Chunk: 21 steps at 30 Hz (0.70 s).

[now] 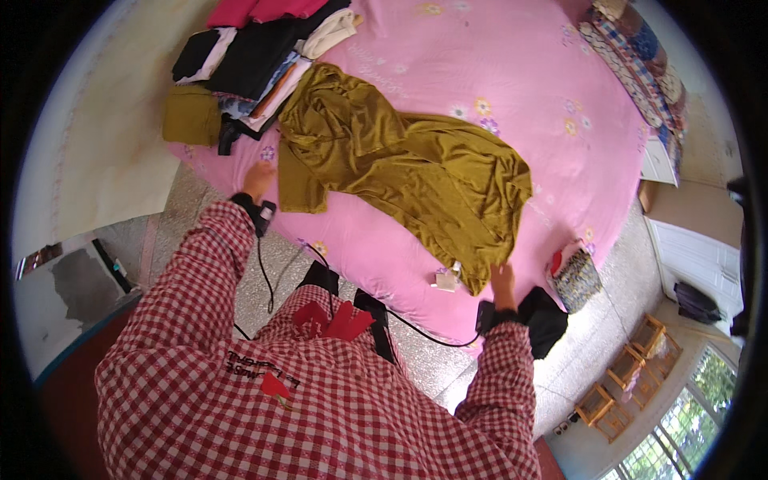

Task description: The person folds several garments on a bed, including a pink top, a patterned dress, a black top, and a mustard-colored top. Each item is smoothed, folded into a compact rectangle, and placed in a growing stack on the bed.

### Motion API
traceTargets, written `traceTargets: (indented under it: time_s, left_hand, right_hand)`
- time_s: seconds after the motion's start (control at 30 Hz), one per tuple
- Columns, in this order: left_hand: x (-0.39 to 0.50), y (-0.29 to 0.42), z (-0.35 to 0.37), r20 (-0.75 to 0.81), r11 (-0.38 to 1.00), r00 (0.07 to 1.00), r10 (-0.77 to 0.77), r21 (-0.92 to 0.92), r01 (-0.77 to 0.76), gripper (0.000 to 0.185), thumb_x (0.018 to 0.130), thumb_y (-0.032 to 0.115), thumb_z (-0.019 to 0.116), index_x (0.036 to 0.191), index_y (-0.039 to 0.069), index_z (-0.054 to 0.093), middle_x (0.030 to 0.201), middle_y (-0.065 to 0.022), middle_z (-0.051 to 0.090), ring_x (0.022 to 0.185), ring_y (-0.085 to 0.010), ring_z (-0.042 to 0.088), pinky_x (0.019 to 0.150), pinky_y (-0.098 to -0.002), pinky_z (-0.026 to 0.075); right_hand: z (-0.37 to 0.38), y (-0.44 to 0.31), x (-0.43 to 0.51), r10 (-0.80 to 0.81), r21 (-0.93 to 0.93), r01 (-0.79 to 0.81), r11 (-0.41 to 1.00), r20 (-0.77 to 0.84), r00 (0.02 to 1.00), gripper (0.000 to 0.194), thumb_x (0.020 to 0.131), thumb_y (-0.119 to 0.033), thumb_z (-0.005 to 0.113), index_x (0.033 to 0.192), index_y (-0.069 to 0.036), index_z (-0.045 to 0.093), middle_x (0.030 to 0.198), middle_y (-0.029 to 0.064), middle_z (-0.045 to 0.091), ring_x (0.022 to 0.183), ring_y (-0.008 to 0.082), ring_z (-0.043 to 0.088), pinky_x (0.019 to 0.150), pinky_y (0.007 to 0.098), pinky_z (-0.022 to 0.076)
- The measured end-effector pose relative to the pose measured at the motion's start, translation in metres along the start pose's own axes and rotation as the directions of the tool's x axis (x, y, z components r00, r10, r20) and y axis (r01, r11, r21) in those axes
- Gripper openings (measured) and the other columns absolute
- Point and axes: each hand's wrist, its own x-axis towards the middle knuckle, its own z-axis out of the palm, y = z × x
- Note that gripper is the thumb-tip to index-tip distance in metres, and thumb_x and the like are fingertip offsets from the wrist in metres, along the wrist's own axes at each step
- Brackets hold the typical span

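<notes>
An olive-green garment [420, 162] lies rumpled on a pink flowered bedsheet [444, 54], a sleeve-like part spread at its left. My left hand [259, 180] is just left of that part, over the bed's near edge, and seems to touch no cloth. At the garment's lower right corner is my right hand [503, 281], touching or very near its edge; whether the fingers pinch the cloth cannot be told. Small pale tags [446, 282] stick out by that corner. Both wrists carry black straps with small devices and cables.
Folded clothes [252, 60] are stacked at the bed's upper left, beside a folded olive cloth [192, 115]. A black cloth [542, 322] and a patterned folded cloth [576, 281] lie along the right near edge. Folded blankets [636, 66] stand at the far right; wooden chairs [627, 366] are beyond.
</notes>
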Motion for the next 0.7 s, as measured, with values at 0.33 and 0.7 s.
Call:
traceTargets:
  time_s: [0.33, 0.7]
  left_hand:
    - [-0.051, 0.089, -0.035, 0.249, 0.568, 0.656, -0.713, -0.343, 0.748, 0.032, 0.084, 0.025, 0.066, 0.099, -0.003, 0.058, 0.085, -0.0078, 0.06, 0.074, -0.0183, 0.055, 0.067, -0.0318, 0.045]
    - [-0.041, 0.065, -0.091, 0.717, -0.457, 0.628, -0.302, -0.688, 0.564, 0.044, 0.093, 0.026, 0.054, 0.128, 0.002, 0.043, 0.122, -0.0112, 0.055, 0.106, -0.0262, 0.057, 0.088, -0.0405, 0.051]
  right_hand:
    - [0.101, 0.088, -0.084, 0.538, 0.362, -0.525, 0.77, 0.075, 0.84, 0.041, 0.08, -0.035, 0.067, 0.087, 0.004, 0.057, 0.063, 0.0076, 0.054, 0.043, 0.0182, 0.047, 0.037, 0.0323, 0.0387]
    - [-0.011, 0.008, -0.108, 0.488, 0.768, -0.623, -0.146, 0.604, 0.63, 0.017, 0.088, -0.022, 0.06, 0.079, -0.012, 0.051, 0.054, -0.0001, 0.043, 0.051, 0.0156, 0.05, 0.047, 0.0293, 0.0434]
